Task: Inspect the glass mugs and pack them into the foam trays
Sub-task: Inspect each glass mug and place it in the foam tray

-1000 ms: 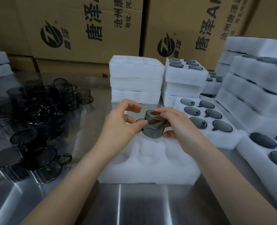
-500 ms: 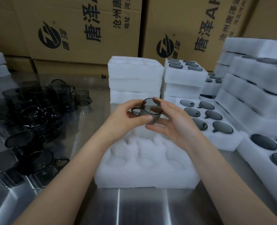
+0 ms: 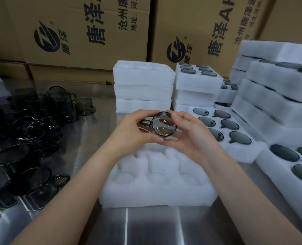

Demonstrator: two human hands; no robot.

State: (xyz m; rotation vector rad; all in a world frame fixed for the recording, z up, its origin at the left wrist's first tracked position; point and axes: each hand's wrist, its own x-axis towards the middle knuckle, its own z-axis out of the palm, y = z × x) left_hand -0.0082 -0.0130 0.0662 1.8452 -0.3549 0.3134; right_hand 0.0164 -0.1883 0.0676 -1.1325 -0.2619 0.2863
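Observation:
A smoky glass mug (image 3: 164,125) is held up between both hands, its open mouth turned toward me and its handle pointing left. My left hand (image 3: 138,129) grips the handle side, thumb under the rim. My right hand (image 3: 191,132) cups the mug's right side with its fingers curled around the wall. Below them lies a white foam tray (image 3: 157,183) with bare round pockets. Several loose dark mugs (image 3: 28,131) stand on the steel table at the left.
Filled foam trays (image 3: 222,131) lie to the right and stacks of foam trays (image 3: 143,89) stand behind, with more stacked at the far right (image 3: 277,96). Cardboard boxes (image 3: 86,32) wall the back. Bare steel table (image 3: 146,227) lies in front.
The mug has been tipped from lying sideways until its mouth faces me, and both hands have lifted it a little higher above the tray.

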